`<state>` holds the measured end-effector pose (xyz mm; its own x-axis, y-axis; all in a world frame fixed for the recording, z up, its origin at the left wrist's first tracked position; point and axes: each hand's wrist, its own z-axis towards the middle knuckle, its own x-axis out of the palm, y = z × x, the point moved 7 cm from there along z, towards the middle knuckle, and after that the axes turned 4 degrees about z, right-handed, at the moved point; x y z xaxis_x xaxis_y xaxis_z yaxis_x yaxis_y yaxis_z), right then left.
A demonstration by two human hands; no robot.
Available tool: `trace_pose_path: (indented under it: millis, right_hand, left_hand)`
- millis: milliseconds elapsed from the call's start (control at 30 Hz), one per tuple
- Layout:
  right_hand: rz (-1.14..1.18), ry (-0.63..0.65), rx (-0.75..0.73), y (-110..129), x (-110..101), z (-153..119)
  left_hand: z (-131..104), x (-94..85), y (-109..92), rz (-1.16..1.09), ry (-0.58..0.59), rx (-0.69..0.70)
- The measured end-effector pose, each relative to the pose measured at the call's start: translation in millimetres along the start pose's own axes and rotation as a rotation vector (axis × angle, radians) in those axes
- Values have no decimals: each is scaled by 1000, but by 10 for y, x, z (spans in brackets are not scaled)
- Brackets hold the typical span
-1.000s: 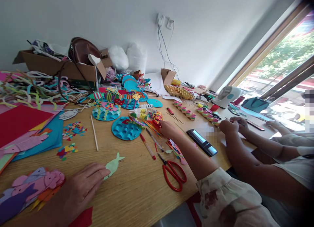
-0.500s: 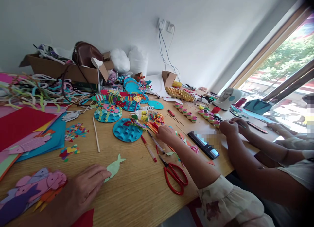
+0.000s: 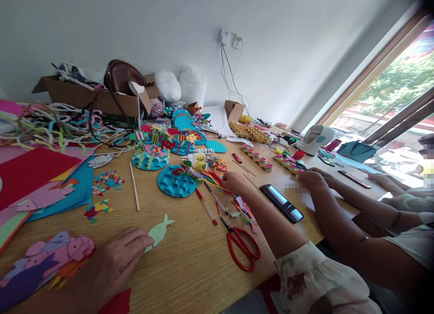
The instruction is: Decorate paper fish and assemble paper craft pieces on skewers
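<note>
Under the fingertips of my left hand (image 3: 124, 255), the front end of a pale green paper fish (image 3: 160, 231) is pinned to the table, tail pointing away. My right hand (image 3: 235, 183) reaches over the middle of the table, its fingers curled together at the ends of thin red and orange strips (image 3: 213, 177); what they grip is too small to tell. Below that forearm lie pink and lilac paper scraps (image 3: 247, 210) and red-handled scissors (image 3: 242, 248), blades pointing up-left. A red pen (image 3: 206, 207) and a second pen (image 3: 216, 197) lie left of the scraps.
Blue paper discs (image 3: 178, 181), glue bottles (image 3: 196, 162) and confetti (image 3: 109, 183) lie ahead. Stacked paper fish (image 3: 50, 259) and coloured sheets (image 3: 37, 173) are at left. A black case-like object (image 3: 281, 202) lies right of my forearm. Other people's arms (image 3: 339, 219) rest further right.
My right hand has shifted slightly right, and more pink and lilac scraps show beneath its forearm. The nearest other person's hand has moved a little left. My left hand stays on the green fish.
</note>
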<state>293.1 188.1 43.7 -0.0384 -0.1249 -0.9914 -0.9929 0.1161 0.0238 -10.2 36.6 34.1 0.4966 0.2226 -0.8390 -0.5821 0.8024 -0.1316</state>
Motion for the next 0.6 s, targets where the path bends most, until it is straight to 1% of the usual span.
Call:
trace_pose_path:
  millis: [133,200,300,433,533,600]
  right_hand:
    - [37,-2,-1,-23,-4,-11]
    - [52,8,-3,-35,21,-9]
    - [76,22,-11,-65,65,15]
    - [113,10,-21,-104,73,47]
    - [143,-6,-20,-110,37,37]
    - [161,-5,-18,-106,15,21]
  left_hand:
    - [11,-57,50,5,-5,-48]
    - [24,-109,86,7,-29,-76]
    - [44,-183,168,6,-78,-153]
    - [55,-176,195,-16,-73,-174]
    - [26,-159,217,-43,-105,-203]
    - [7,-152,226,-46,-123,-199]
